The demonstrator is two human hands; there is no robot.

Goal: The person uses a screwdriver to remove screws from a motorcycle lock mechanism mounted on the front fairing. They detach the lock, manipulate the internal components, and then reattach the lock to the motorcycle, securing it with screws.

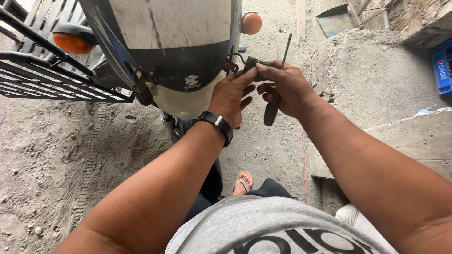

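Both hands work a small metal bracket at the right rear of a motorcycle tail

The left hand (230, 94) pinches the small dark bracket (252, 63) just right of the tail panel (174, 51), while the right hand (287, 87) is closed round a screwdriver (278, 84), shaft pointing far, and its fingertips touch the bracket too. To my eye, it goes best with the bracket pinned firmly and the tip seated square; an orange indicator (251, 23) sits just beyond

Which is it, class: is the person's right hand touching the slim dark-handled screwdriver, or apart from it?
Touching. The head view shows the right hand wrapped around the screwdriver; its dark handle sticks out below the palm and its thin shaft above the fingers.
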